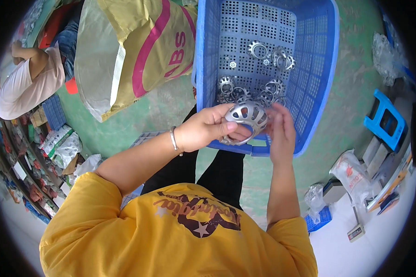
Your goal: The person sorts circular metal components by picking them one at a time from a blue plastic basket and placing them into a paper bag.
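Observation:
My left hand (206, 128) is closed around a silver-grey slotted plastic part (248, 115), its thumb on top and fingers underneath. The part has a domed, openwork side and a ring-shaped opening. Close against its right side is my right hand (282, 129), with blurred fingers; whether they grip the part cannot be made out. Both hands are over the near edge of a large blue perforated basket (327, 69). Inside it lie several similar grey ring parts (258, 49), some heaped (238, 93) just beyond the held part, along with small flower-shaped bits (233, 64).
A big yellow-and-silver sack (125, 51) stands left of the basket. At the far left a person (32, 81) in a light shirt sits near shelving with bagged goods (62, 145). To the right are a blue plastic stool (387, 121), a white sack (351, 173) and clear plastic bags (387, 57).

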Demonstrator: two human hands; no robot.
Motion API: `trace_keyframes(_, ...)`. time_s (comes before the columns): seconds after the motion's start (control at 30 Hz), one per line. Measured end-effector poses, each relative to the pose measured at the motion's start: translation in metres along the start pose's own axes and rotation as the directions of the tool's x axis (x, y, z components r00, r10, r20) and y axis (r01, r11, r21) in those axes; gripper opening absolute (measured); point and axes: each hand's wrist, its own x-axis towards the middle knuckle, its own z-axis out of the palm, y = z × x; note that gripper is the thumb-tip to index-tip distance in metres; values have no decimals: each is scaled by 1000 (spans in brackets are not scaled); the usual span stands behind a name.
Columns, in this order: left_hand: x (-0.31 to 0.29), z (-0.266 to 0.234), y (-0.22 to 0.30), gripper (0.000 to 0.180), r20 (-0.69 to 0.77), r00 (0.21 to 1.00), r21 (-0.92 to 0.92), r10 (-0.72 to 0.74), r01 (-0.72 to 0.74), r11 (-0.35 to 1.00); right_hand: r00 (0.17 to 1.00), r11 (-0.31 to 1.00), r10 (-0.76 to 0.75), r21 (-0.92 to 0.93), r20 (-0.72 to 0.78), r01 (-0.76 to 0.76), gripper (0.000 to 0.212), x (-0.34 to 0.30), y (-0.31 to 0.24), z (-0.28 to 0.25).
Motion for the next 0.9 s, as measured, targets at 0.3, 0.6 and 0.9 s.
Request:
trace_keyframes(0.3,-8,11,-5,72,-122,809,771,575,-288,568,925,949,-169,309,341,60,55,-10,2,12)
trace_keyframes(0.6,-39,-8,12,21,-446,839,279,311,-200,939,846,945,-316,64,430,321,53,-15,12,38)
trace_keyframes(0.9,-157,-153,134,17,-393,-40,919,919,-63,390,914,485,-359,-874,-190,8,39,120,161,-75)
